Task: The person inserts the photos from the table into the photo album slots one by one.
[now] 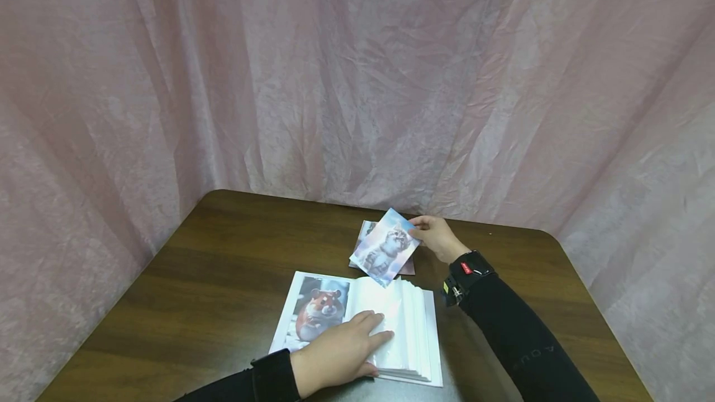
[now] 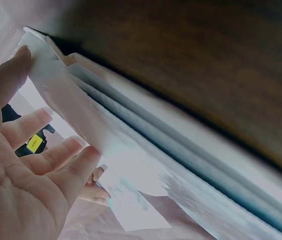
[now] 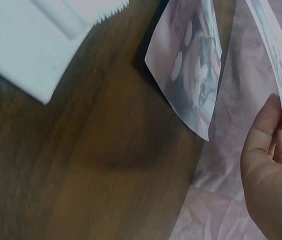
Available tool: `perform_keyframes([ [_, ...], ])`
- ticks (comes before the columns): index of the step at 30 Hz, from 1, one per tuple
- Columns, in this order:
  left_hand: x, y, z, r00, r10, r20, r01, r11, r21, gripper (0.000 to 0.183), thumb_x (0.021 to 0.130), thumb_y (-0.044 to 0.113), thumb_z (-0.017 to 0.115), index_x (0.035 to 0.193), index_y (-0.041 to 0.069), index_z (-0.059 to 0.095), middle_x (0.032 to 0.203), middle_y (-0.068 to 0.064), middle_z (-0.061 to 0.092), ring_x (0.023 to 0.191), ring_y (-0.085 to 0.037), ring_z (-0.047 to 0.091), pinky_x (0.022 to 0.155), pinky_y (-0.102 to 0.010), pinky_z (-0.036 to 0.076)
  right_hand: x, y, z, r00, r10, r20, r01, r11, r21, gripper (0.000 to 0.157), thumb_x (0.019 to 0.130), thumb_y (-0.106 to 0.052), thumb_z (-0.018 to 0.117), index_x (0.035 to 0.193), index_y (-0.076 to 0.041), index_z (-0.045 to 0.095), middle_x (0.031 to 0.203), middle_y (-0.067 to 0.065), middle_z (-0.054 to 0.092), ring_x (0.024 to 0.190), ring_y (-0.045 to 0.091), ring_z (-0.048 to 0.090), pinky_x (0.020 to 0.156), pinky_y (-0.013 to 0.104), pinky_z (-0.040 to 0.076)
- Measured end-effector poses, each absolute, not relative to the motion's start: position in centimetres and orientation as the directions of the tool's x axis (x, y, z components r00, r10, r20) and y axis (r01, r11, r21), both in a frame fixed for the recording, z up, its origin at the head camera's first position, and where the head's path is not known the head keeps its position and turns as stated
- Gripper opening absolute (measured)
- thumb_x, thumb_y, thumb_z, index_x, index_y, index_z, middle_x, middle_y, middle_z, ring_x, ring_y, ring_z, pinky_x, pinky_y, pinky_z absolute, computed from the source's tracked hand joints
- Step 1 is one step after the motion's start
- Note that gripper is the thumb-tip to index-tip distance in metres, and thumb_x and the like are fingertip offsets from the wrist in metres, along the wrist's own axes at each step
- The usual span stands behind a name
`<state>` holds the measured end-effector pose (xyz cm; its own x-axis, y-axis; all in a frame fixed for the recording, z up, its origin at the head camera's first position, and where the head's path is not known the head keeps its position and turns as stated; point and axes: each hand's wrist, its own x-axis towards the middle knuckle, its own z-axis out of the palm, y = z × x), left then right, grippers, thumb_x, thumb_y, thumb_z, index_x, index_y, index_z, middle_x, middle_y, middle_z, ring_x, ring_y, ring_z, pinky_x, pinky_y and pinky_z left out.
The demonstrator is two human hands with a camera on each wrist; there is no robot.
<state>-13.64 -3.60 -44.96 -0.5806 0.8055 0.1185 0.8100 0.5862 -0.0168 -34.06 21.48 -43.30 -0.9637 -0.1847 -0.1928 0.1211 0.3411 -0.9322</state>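
Observation:
My right hand [image 1: 438, 237] pinches a photo card [image 1: 385, 247] showing a grey striped kitten on a pastel background, by its right edge. The card is lifted, its lower corner overlapping the top of the open photo album [image 1: 437, 340]. In the right wrist view thumb and fingers [image 3: 266, 125] grip the card's edge. My left hand [image 1: 341, 352] rests over the album with fingers spread on a clear-sleeved white page [image 1: 385, 303]; in the left wrist view its fingers [image 2: 71, 175] lie straight along the page. A hamster picture [image 1: 321, 309] fills the album's left page.
Under the raised card lie more photo cards [image 1: 409, 267] on the brown wooden table [image 1: 234, 253]; one [image 3: 191, 65] shows a black-and-white animal. A pink curtain [image 1: 335, 79] hangs behind the table's back edge.

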Motion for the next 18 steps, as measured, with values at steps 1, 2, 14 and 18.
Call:
perform_keyframes([
  [1,-13.6,-3.6,-44.9,-0.580,0.806,0.117,0.811,0.585,-0.015,0.061,0.089,0.051,0.071,0.139,0.018,0.060,0.140,-0.011,0.054,0.128,-0.024,0.052,0.101,-0.030,0.049,-34.1,21.6,-43.2,-0.962,-0.192,-0.197,0.121,0.346,-0.930,0.030,0.099,-0.003,0.061,0.128,0.005,0.060,0.110,0.011,0.058,0.095,0.019,0.060,0.087,0.032,0.054],
  [2,-13.6,-3.6,-44.9,-0.579,0.807,0.116,0.811,0.584,-0.013,0.061,0.089,0.051,0.071,0.139,0.018,0.060,0.140,-0.011,0.054,0.128,-0.024,0.052,0.101,-0.030,0.049,-34.1,21.7,-43.1,-0.960,-0.194,-0.203,0.126,0.348,-0.929,0.030,0.098,-0.003,0.061,0.128,0.005,0.060,0.112,0.012,0.059,0.096,0.020,0.061,0.088,0.032,0.054],
  [14,-13.6,-3.6,-44.9,-0.592,0.803,0.072,0.805,0.593,0.011,0.062,0.090,0.051,0.069,0.142,0.019,0.057,0.146,-0.013,0.051,0.134,-0.027,0.049,0.103,-0.032,0.048,-35.0,22.0,-41.1,-0.951,-0.237,-0.198,0.049,0.516,-0.855,0.029,0.098,-0.010,0.065,0.126,-0.002,0.064,0.117,0.012,0.059,0.105,0.027,0.058,0.100,0.053,0.046],
  [18,-13.7,-3.5,-45.1,-0.593,0.803,0.060,0.805,0.593,0.007,0.062,0.090,0.051,0.069,0.142,0.020,0.057,0.147,-0.013,0.051,0.135,-0.027,0.049,0.104,-0.032,0.047,-35.1,21.4,-40.6,-0.945,-0.270,-0.184,0.009,0.543,-0.840,0.026,0.097,-0.008,0.066,0.122,-0.003,0.067,0.114,0.013,0.061,0.103,0.027,0.061,0.098,0.051,0.049],
])
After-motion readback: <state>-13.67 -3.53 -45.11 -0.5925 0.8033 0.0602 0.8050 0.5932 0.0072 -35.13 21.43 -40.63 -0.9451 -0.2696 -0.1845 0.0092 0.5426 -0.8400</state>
